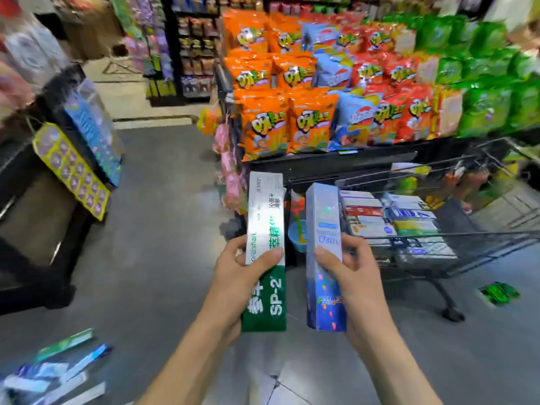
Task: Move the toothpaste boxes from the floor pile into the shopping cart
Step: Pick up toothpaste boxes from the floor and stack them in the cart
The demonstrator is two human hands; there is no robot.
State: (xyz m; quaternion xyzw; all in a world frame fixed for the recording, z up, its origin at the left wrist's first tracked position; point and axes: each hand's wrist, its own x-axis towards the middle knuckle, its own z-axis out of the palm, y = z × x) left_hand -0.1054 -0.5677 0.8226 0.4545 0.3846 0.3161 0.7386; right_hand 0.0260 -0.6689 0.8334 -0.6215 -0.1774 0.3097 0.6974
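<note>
Two toothpaste boxes held up in front of the cart.

Left hand (233, 276) gripping a green-and-white box (266, 249), thumb across its face, fingers (238, 244) curled round the far edge; right hand (355, 276) gripping a blue box (324, 252) the same way, thumb in front, fingers (350, 247) wrapped behind. Both boxes upright, side by side, apart, off the floor (163, 229). Just beyond the right fingers, the wire cart (467, 235) with boxes already stacked flat inside (388, 223). Down to the left of the left fingers, blurred, the pile (55, 372) on the floor. Beyond the cart, shelves of snack bags (321, 92). To the right of the cart, a green packet (498, 292) on the floor.
</note>
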